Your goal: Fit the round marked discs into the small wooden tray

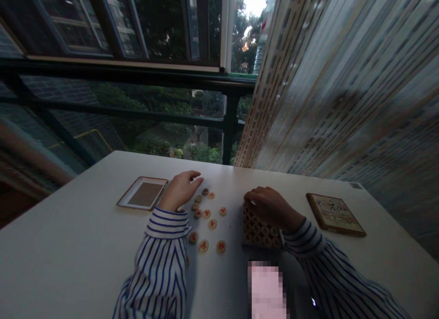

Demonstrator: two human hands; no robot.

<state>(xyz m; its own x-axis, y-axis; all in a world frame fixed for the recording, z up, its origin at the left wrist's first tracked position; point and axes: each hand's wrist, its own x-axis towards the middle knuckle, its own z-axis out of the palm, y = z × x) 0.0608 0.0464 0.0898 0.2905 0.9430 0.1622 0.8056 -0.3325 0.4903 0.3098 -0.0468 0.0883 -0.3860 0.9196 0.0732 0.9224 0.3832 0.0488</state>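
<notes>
Left fingers [192,174] stand parted, empty, beside loose discs [207,213]; right fingers [253,195] curl over boxed discs [262,230], grip unclear.

Sheer striped fabric curtain [325,90] hung at right, dark green metal railing [154,78] set below dark-framed glass window [157,24], green bushes [211,152] seen beyond
</notes>
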